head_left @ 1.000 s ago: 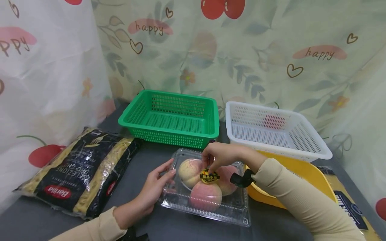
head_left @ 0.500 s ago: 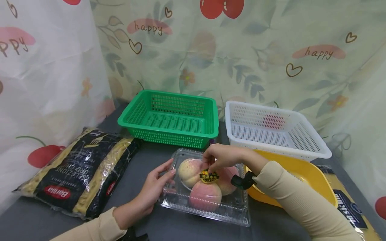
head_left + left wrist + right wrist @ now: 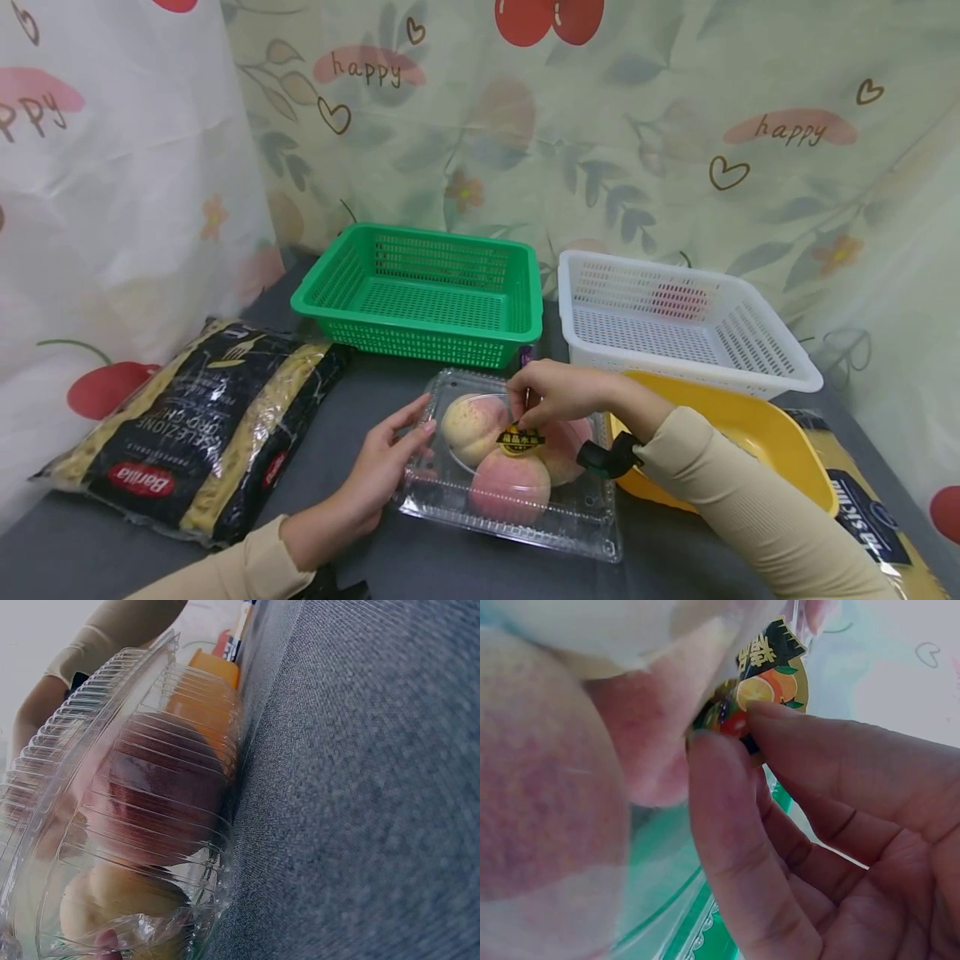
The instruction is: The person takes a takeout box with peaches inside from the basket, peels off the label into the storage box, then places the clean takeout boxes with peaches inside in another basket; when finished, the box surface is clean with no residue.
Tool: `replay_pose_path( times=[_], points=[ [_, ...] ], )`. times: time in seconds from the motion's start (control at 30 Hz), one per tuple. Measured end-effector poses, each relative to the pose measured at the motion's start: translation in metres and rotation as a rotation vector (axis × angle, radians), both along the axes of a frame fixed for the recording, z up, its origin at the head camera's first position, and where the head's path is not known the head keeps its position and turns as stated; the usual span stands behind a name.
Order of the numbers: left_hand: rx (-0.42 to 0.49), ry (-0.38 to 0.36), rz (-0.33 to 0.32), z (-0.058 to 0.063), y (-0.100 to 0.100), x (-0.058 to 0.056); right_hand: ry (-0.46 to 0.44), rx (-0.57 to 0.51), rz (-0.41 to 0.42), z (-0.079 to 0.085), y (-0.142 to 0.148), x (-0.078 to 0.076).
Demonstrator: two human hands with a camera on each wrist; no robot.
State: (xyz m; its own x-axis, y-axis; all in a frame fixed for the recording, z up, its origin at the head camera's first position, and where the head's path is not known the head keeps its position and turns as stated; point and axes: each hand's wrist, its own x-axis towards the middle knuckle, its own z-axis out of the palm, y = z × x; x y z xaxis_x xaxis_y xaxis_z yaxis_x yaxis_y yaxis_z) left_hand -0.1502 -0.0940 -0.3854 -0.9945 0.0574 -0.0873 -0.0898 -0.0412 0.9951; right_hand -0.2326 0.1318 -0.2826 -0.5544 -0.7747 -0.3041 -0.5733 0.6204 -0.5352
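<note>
A clear plastic clamshell box [image 3: 540, 542] with several pink and yellow peaches [image 3: 510, 487] inside lies on the dark table. On its lid is a round black and gold fruit label [image 3: 521, 440]. My right hand [image 3: 558, 392] pinches that label's far edge between thumb and index finger; the right wrist view shows the label [image 3: 776, 671] bent up at the fingertips. At the box's left side, my left hand [image 3: 382, 462] grips the edge, thumb on top. The left wrist view shows one fingertip [image 3: 109, 945] against the plastic; the other fingers are hidden there.
A green basket [image 3: 420, 350] and a white basket [image 3: 693, 367] stand behind the box. A yellow basin [image 3: 795, 450] sits under my right forearm. Pasta bags lie left [image 3: 202, 425] and far right [image 3: 870, 508]. Something small and purple [image 3: 527, 356] shows behind my right hand.
My right hand has shifted slightly right, with its fingers still at the label. The left hand and the box stay in place; the view has drifted a little.
</note>
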Motion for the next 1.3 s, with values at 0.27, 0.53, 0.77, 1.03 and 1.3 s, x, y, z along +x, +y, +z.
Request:
replay_pose_path(
  times=[0.27,0.53,0.77,1.03,1.3],
  points=[
    [-0.002,0.001,-0.006,0.001,0.000,0.001,0.008,-0.009,0.003,0.001,0.001,0.004],
    [0.008,-0.018,-0.013,0.003,0.000,0.001,-0.076,-0.024,-0.020,0.002,0.003,0.007],
    [-0.006,-0.008,-0.014,0.003,0.000,0.002,-0.100,-0.039,-0.024,0.001,0.005,0.010],
    [-0.011,0.006,-0.018,0.002,-0.001,0.002,-0.040,-0.027,0.005,-0.001,0.008,0.010],
    [-0.005,-0.008,-0.021,0.002,-0.001,0.002,-0.055,-0.063,0.020,-0.001,0.013,0.009]
  ],
)
